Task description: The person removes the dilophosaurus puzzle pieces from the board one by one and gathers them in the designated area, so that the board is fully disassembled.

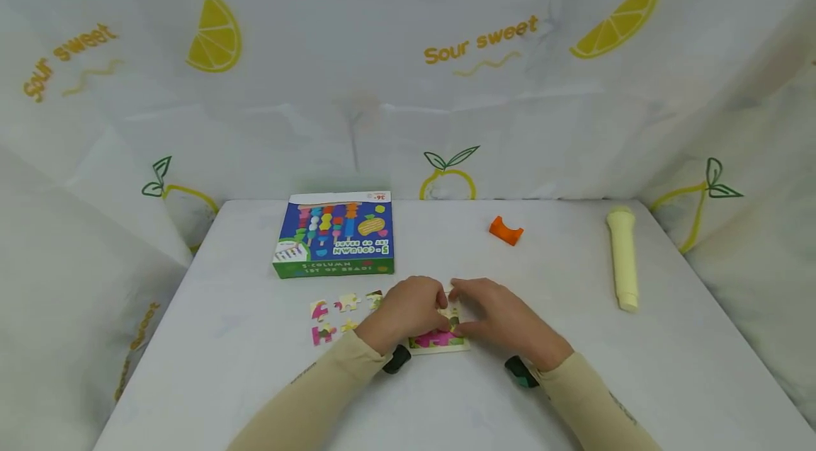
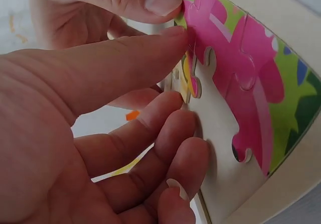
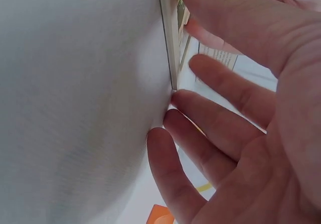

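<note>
A small jigsaw board (image 1: 441, 350) with a pale rim and pink and green picture pieces lies under both hands. The left wrist view shows bare wood (image 2: 220, 148) beside the fitted pink pieces (image 2: 235, 48). My left hand (image 1: 413, 304) reaches over the board's left side, its thumb and forefinger about a yellow-and-pink puzzle piece (image 2: 191, 78); the other fingertips rest near the bare patch. At the board's right side, my right hand (image 1: 500, 315) has its thumb at the board and its fingers loosely extended, fingertips by the board's edge and the table.
Several loose jigsaw pieces (image 1: 324, 333) lie left of the board, partly behind the left hand. Behind them is a boxed bead set (image 1: 334, 233). An orange curved block (image 1: 506, 231) lies at the back, and a pale yellow stick (image 1: 623, 260) lies at the right.
</note>
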